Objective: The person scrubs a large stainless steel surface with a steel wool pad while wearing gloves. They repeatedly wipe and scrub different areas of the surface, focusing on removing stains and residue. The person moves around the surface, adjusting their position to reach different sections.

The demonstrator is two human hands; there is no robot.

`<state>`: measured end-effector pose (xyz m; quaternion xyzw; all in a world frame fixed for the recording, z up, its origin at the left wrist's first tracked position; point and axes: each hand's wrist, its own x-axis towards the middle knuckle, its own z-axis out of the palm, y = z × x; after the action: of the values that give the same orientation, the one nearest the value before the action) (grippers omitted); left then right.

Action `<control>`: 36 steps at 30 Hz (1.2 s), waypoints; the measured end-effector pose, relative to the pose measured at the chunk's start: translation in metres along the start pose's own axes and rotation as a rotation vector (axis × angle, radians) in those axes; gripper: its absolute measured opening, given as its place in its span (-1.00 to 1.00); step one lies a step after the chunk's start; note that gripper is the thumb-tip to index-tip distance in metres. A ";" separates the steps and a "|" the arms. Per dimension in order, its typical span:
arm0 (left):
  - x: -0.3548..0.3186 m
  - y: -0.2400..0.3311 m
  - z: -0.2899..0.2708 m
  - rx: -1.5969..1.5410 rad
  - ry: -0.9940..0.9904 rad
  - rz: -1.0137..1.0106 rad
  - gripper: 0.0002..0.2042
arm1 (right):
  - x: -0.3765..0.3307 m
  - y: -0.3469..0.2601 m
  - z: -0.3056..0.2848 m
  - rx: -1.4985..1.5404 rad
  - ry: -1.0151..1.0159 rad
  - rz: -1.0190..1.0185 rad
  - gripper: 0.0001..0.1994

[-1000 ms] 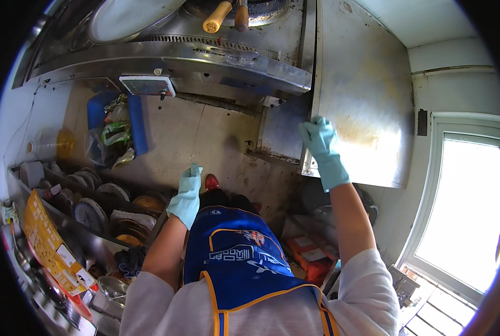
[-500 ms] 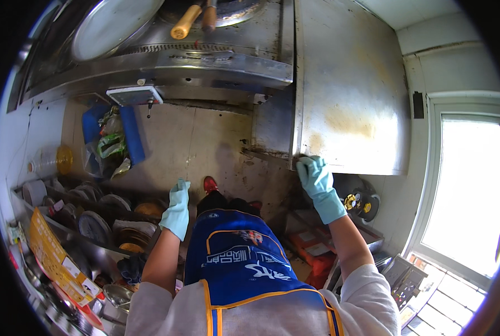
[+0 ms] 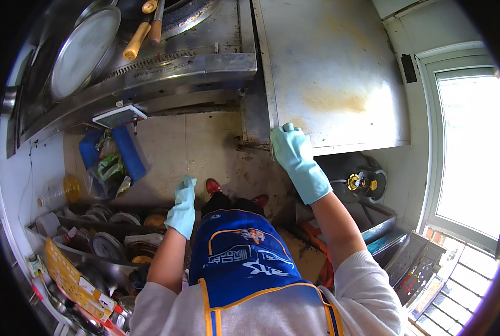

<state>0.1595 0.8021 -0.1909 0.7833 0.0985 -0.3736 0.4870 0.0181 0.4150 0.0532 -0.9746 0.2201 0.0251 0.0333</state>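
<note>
My right hand [image 3: 289, 147], in a light turquoise rubber glove, rests at the near left corner of a stained stainless-steel worktop [image 3: 339, 73]. Its fingers are curled at the edge; whatever they may grip is hidden under them. My left hand [image 3: 183, 206], gloved the same way, hangs in the air beside my blue apron [image 3: 244, 246] with orange trim. It touches nothing that I can see, and its fingers are mostly hidden from above.
A steel stove [image 3: 166, 73] stands ahead, with wooden-handled tools [image 3: 137, 41] and a large round lid [image 3: 86, 53]. Below it sits a blue bin [image 3: 128, 152] holding bags. Racked dishes [image 3: 109, 246] are at left. A dark gas cylinder [image 3: 339, 178] stands under the worktop, near a bright door [image 3: 468, 151].
My view has shifted, so the worktop and stove appear farther left and higher. My right hand stays at the worktop's corner, with its back now turned up more. My left hand still hangs.
</note>
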 end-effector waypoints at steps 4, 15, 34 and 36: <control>-0.005 -0.010 0.004 -0.047 0.012 0.012 -0.37 | -0.006 0.004 0.000 0.055 -0.196 -0.023 -0.93; -0.015 -0.008 0.008 -0.014 0.035 0.022 -0.35 | -0.006 0.003 -0.008 0.083 -0.339 0.094 -0.81; -0.025 0.011 0.014 0.004 0.021 0.012 -0.37 | -0.010 0.017 -0.001 0.224 -0.178 0.070 -0.81; -0.028 0.012 0.011 -0.010 0.020 0.039 -0.37 | -0.021 0.035 -0.002 0.181 0.036 0.153 -0.84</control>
<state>0.1405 0.7930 -0.1666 0.7862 0.0901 -0.3557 0.4972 -0.0153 0.3924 0.0548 -0.9483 0.2956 -0.0098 0.1152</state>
